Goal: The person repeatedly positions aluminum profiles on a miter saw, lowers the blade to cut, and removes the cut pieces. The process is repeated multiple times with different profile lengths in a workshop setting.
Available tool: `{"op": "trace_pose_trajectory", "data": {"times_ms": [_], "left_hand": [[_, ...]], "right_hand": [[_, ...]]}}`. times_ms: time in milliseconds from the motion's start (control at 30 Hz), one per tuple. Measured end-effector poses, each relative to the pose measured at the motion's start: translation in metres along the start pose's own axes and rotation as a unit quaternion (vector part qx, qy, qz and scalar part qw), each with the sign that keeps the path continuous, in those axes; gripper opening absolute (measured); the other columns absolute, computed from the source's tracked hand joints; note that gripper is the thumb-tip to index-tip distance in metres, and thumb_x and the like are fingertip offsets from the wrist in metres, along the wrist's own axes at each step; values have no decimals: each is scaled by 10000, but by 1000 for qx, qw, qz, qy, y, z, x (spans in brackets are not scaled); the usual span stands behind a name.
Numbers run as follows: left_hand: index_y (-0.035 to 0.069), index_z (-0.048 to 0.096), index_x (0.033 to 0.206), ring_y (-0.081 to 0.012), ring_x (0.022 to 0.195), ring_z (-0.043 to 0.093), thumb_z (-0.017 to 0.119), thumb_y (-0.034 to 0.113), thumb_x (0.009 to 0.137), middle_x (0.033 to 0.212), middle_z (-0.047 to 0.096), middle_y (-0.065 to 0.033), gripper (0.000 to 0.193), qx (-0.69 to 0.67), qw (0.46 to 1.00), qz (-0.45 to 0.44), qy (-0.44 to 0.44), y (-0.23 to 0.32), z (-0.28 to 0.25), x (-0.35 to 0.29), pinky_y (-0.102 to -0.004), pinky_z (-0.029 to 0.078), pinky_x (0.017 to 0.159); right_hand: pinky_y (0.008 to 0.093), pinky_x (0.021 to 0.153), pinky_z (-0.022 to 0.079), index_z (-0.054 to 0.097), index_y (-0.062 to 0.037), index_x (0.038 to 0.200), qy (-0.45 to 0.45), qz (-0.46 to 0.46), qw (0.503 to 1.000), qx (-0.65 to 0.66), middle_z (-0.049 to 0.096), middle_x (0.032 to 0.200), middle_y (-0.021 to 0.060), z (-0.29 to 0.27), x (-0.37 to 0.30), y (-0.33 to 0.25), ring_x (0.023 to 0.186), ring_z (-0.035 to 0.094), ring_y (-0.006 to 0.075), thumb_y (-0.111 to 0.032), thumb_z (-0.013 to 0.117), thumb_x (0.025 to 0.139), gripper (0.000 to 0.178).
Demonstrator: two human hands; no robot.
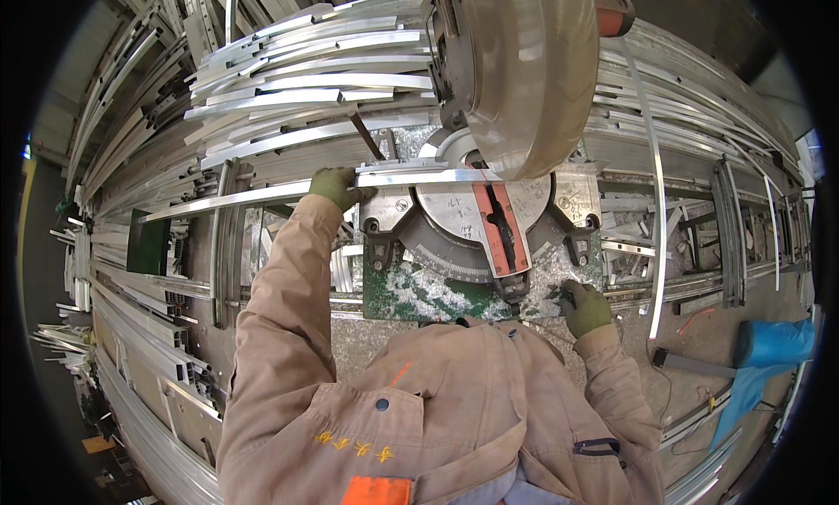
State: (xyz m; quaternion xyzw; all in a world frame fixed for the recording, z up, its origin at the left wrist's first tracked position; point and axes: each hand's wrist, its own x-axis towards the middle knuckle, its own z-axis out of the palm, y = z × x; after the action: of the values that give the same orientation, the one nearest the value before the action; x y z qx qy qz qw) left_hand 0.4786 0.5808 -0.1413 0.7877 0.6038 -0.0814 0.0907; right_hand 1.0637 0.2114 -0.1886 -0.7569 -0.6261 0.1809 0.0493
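Note:
My left hand [335, 189], in a green work glove, is closed round a long, silvery metal bar [253, 196]. The bar runs from the far left to the saw, its right end on the round table under the blade guard. In front of me stands a mitre saw [446, 204], its big grey-brown guard [533, 77] raised over the table. A slotted red insert [502, 230] crosses the turntable. My right hand [585, 309], gloved too, is at the right front corner of the green base [411, 291]. Its fingers are curled, and whatever they may hold is hidden.
Many metal profiles [297, 99] are stacked behind the saw and along the left. A thin strip [654, 190] stretches down past the saw's right side. Offcuts [634, 247] lie under the rack rails. A blue roll [773, 343] sits at the far right. Pale shavings cover the base.

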Motion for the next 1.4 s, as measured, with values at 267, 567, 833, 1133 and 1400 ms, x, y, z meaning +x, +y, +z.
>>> {"op": "trace_pose_trajectory", "data": {"times_ms": [267, 567, 833, 1133, 1400], "left_hand": [[108, 899, 1208, -503, 1301, 793, 884, 850, 984, 1280, 913, -183, 775, -42, 999, 0, 18, -16, 11, 1, -559, 570, 1234], [75, 910, 1346, -456, 1271, 840, 986, 751, 963, 1298, 917, -218, 781, -49, 999, -11, 15, -8, 3, 8, -526, 637, 1156], [105, 900, 1477, -448, 1347, 822, 968, 800, 959, 1373, 924, -196, 869, -37, 999, -34, 0, 1, 0, 9, -522, 622, 1205], [140, 914, 1467, -463, 1402, 790, 979, 775, 959, 1392, 927, -174, 815, -72, 997, -25, 6, 6, -5, 1, -528, 572, 1276], [118, 917, 1417, -462, 1412, 783, 976, 807, 937, 1367, 928, -187, 842, -51, 998, -44, -13, 2, -2, 4, -537, 549, 1285]], "right_hand": [[641, 937, 691, 819, -79, 1298, -42, 94, 993, -50, 892, 1075, 277, -33, 10, -27, 1009, 876, 515, -564, 785, 1152, 508], [636, 996, 689, 859, -10, 1237, -58, 182, 980, -58, 896, 1089, 312, -14, 9, -15, 1044, 871, 555, -612, 823, 1110, 617], [624, 991, 705, 840, -18, 1252, -42, 121, 991, -49, 916, 1126, 294, -16, 0, -3, 1075, 898, 516, -671, 789, 1132, 666], [617, 984, 700, 838, -9, 1242, -37, 19, 996, -81, 895, 1119, 278, -18, 3, 6, 1089, 883, 518, -601, 826, 1098, 609], [632, 968, 696, 820, -72, 1329, 0, 117, 992, -48, 908, 1137, 293, -2, -6, -11, 1069, 889, 517, -605, 773, 1138, 568]]}}
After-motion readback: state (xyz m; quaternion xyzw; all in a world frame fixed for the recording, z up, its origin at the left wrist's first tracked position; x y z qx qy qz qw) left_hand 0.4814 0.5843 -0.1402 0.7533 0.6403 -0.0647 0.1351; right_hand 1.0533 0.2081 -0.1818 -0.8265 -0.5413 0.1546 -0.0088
